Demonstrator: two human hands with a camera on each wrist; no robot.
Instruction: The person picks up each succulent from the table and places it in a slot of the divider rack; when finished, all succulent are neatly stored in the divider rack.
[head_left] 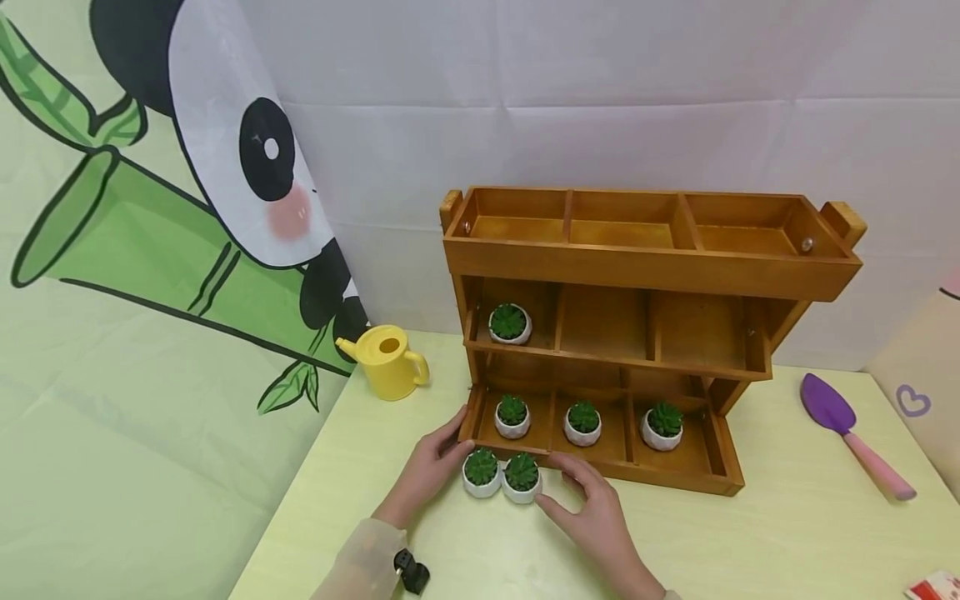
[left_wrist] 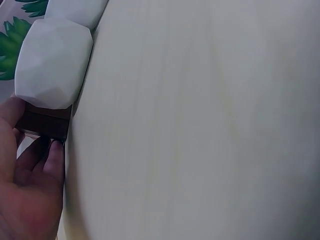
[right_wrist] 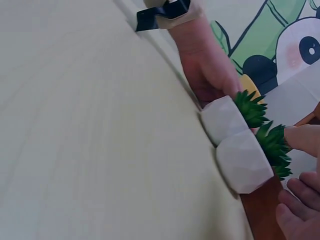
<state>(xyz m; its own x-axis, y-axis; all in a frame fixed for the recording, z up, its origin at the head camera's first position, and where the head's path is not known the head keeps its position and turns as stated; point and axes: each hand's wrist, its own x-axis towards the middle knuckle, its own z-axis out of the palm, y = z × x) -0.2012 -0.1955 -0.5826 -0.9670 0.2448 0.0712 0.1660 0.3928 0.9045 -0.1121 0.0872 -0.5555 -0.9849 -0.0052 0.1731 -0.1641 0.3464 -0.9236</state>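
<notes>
With my left hand (head_left: 429, 468) I pinch the shelf (head_left: 622, 269) at its corner; my right hand (head_left: 597, 518) spreads, thumb apart from fingers, by the right pot (head_left: 522, 479), which stands on the surface (head_left: 483, 550) just beside the left pot (head_left: 482, 473). I judge I'm lining up a pick; next calls for closing gently round that pot

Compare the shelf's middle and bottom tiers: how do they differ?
The middle tier holds one potted plant, in its left compartment; the bottom tier holds three, one per compartment. The bottom tier stands on the table, while the middle tier is raised above it. The left hand is at the bottom tier's left front corner; no hand is at the middle tier. Both are brown with three compartments.
</notes>
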